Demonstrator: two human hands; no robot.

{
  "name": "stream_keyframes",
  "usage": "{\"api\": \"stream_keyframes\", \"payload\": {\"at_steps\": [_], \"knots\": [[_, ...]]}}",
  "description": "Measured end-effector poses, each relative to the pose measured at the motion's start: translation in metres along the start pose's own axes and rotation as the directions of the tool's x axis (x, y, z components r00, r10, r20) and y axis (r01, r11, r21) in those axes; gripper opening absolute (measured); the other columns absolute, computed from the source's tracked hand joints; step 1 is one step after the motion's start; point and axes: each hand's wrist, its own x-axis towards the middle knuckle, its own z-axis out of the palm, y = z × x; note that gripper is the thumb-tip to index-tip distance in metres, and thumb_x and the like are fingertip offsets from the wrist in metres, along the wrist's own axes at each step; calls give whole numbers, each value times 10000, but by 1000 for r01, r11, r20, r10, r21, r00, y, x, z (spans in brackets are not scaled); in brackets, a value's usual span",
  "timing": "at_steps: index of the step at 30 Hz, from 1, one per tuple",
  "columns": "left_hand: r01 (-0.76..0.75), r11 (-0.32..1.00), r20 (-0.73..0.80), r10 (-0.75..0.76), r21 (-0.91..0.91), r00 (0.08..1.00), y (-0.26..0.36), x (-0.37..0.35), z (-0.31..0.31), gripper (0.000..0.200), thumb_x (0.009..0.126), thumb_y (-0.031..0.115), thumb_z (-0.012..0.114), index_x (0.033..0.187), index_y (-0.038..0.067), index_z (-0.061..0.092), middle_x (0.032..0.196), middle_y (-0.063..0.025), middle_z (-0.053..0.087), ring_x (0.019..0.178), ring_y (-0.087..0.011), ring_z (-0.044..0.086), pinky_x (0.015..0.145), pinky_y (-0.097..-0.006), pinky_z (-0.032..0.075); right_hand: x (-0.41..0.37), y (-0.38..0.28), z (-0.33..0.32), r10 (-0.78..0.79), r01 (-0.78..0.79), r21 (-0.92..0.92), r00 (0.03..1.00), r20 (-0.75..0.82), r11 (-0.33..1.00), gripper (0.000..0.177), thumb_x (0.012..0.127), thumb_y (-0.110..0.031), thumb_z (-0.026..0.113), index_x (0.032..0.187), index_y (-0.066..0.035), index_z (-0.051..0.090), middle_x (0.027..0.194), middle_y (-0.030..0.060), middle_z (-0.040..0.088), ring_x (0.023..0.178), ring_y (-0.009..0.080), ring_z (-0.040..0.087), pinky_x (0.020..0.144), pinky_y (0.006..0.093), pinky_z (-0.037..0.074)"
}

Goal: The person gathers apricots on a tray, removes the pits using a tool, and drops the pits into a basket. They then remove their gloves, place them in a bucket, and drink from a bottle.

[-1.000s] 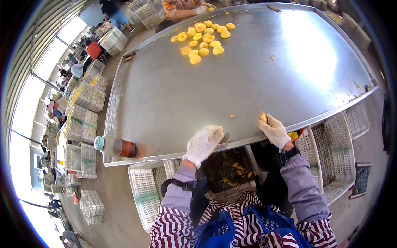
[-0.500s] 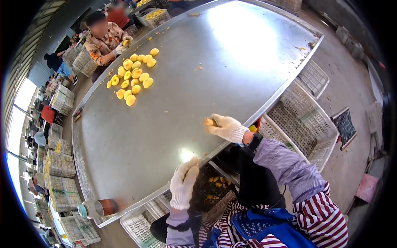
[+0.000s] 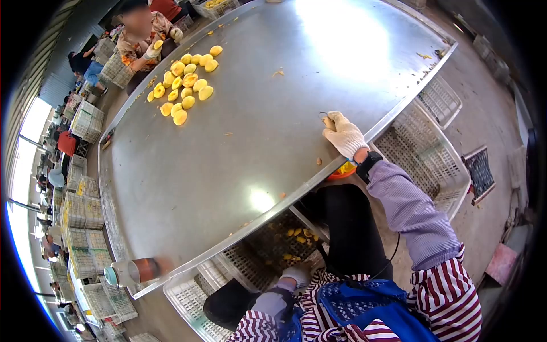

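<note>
Yellow fruit piece sits pinched in the gloved right hand, fingers curled around it, right of centre near the steel table's edge. Left hand hangs low at bottom centre beside the dark crate; its grip can't be made out.

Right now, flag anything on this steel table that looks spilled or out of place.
A jar lies on its side at the near corner of the table, close to the rim. Small orange scraps are strewn across the bare steel, apart from the pile of yellow fruit.
</note>
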Motion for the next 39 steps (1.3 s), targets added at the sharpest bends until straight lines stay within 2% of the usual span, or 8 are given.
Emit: {"api": "stream_keyframes", "payload": {"at_steps": [13,24,27,30,31,33,36,39], "knots": [[293,955,-188,-278,55,942,-9,-44,-94,327,852,278,530,1029,73,713,999,-198,702,933,-353,686,811,-440,540,-14,-18,-2,-115,112,39,991,75,993,226,886,-252,535,1004,-132,684,1105,47,657,971,266,638,862,347,489],[513,858,-277,-496,-15,823,-43,-69,-149,307,865,167,499,1111,90,665,1070,-245,669,1023,-410,650,867,-496,524,-11,-21,-3,-104,85,167,989,106,982,230,879,-285,576,996,-116,678,1074,39,662,946,240,642,854,327,484],[494,869,-177,-489,-23,854,-11,-82,-172,498,861,290,599,1306,75,541,1222,-231,614,1079,-426,615,927,-485,498,-14,-22,-6,-60,53,74,994,93,996,242,876,-316,570,986,-128,677,1084,45,658,984,267,635,880,339,482],[467,884,-512,-393,17,764,22,-99,-166,808,784,377,732,1443,86,366,1526,-204,294,1240,-406,494,1031,-456,426,-14,-16,-6,-92,84,82,991,94,993,250,863,-317,573,997,-135,682,1080,57,661,990,273,636,877,346,488],[274,925,-596,-69,261,800,23,-110,-160,737,808,405,697,1405,71,422,1438,-222,416,1208,-408,514,1007,-459,441,-14,-16,-6,-95,86,97,991,90,992,240,857,-296,585,994,-127,687,1062,68,668,973,270,642,861,340,494],[217,976,-181,-213,-1,960,42,-136,-163,561,901,458,554,1308,72,540,1262,-215,575,1138,-375,563,972,-429,457,-14,-18,-6,-106,94,101,988,111,990,253,854,-300,583,1016,-133,684,1071,71,666,981,269,641,865,342,494],[-239,917,91,280,-319,956,16,-177,-119,495,979,405,469,1355,91,533,1365,-94,562,1224,-274,549,1040,-330,418,-16,-15,-12,-102,93,75,986,135,993,297,859,-350,560,1064,-166,670,1126,55,649,1033,276,624,903,362,481],[-92,993,262,70,72,963,53,-229,-120,395,993,321,450,1367,226,533,1317,-97,585,1043,-306,638,935,-373,494,-19,-19,-12,-119,109,91,986,120,990,279,853,-343,580,1050,-172,676,1110,68,657,1029,293,625,895,374,484]]}}
